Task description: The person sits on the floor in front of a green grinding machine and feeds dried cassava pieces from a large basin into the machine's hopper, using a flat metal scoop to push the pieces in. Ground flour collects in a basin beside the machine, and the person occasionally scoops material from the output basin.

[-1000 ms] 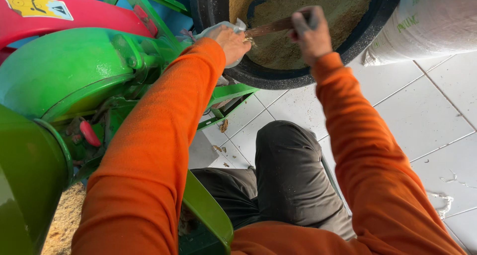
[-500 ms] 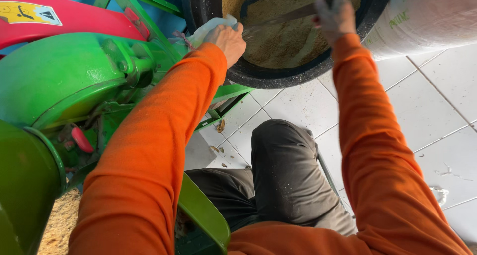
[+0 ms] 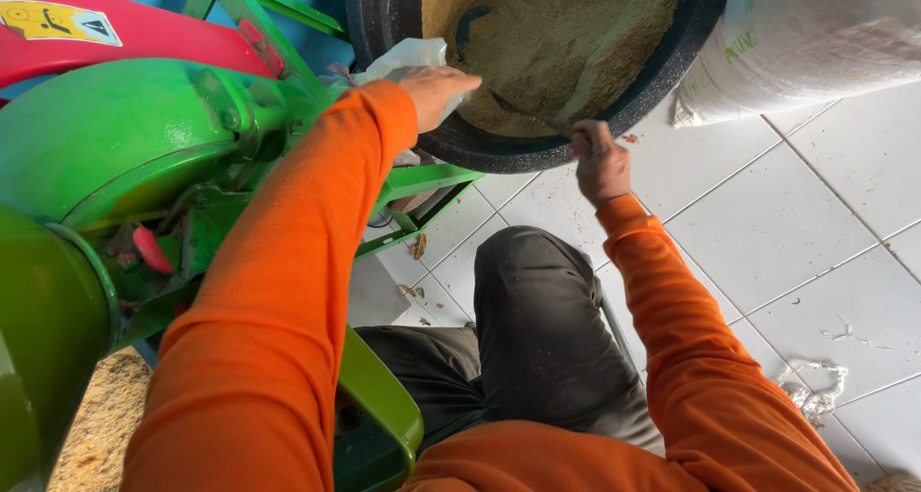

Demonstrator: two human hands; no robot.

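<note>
1. Tan, fine-ground meal (image 3: 566, 41) fills a round black tub (image 3: 537, 152), heaped unevenly.
2. Left hand (image 3: 436, 94), fingers loosely curved, rests on a pale plastic bag (image 3: 403, 60) at the tub's rim.
3. Right hand (image 3: 600, 161) is closed in a fist at the near rim; whether it holds anything I cannot tell.
4. The tub is round, mouth upward.

Top left, on the red cover (image 3: 144, 41): rectangular yellow warning label (image 3: 59, 22). Top right: bulging white woven sack (image 3: 815, 32), green print.

black tub (image 3: 499, 152) cut off by top edge, far rim unseen. white sack (image 3: 815, 32) cropped top and right. left hand (image 3: 436, 94) fingertips hide whitish bag (image 3: 408, 58) part. right hand (image 3: 600, 161) fist: what it grips too small to tell. green machine (image 3: 115, 147) cropped left.
</note>
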